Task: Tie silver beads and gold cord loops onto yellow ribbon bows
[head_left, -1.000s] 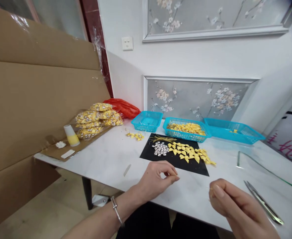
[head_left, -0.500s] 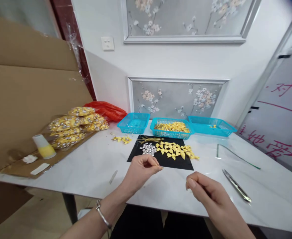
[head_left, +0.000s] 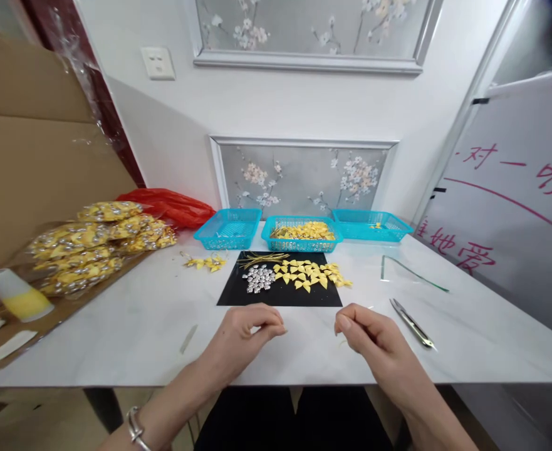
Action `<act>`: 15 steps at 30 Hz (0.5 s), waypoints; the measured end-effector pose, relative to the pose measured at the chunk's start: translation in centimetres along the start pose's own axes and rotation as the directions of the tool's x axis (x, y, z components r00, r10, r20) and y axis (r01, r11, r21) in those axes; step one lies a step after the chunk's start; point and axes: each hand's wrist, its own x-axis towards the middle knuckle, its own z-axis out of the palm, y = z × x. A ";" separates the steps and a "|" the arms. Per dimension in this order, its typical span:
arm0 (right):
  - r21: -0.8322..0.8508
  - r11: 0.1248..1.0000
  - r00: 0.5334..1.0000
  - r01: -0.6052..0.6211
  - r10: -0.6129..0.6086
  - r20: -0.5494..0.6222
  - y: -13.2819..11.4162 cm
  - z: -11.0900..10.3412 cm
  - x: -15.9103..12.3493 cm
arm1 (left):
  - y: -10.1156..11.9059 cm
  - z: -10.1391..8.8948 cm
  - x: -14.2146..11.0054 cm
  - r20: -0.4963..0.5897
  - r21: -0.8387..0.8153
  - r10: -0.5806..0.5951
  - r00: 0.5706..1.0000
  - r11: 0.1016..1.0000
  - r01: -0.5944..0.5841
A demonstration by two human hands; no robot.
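My left hand hovers over the white table's near edge with its fingers pinched together on something too thin to make out. My right hand is level with it, a hand's width to the right, also pinched, with a fine pale strand showing at its fingertips. Just beyond both hands lies a black mat carrying a cluster of silver beads, several yellow ribbon bows and a bundle of thin gold wires.
Three blue baskets line the wall; the middle one holds yellow pieces. Metal snips lie to the right, a green strip beyond them. At left are bagged yellow items, a red bag, a cup and cardboard.
The view has swung right and the hands have come closer together, both still pinched. Nothing on the table has moved.
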 end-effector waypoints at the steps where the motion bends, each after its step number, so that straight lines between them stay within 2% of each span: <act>1: -0.018 1.000 1.000 0.007 -0.007 0.007 -0.2 0.0 0.0 | -0.2 0.0 0.0 0.016 0.015 0.023 1.000 1.000 -0.024; 4: -0.046 0.999 0.999 0.013 -0.011 0.031 -0.6 0.0 -0.2 | -0.6 0.1 -0.2 0.004 0.040 0.065 0.998 0.997 -0.065; 7: -0.032 0.999 0.999 0.014 -0.013 0.034 -0.6 0.1 -0.4 | -0.7 0.2 -0.1 -0.074 0.038 0.063 0.995 0.997 -0.061; 10: -0.016 1.000 1.000 0.012 -0.012 0.024 -0.6 0.2 -0.5 | -0.8 0.2 0.1 -0.130 -0.007 0.021 0.991 1.000 -0.022; 15: -0.008 1.000 1.000 -0.016 0.016 0.017 0.1 0.1 -0.6 | -0.1 0.2 0.1 -0.147 -0.183 -0.109 0.983 0.980 0.082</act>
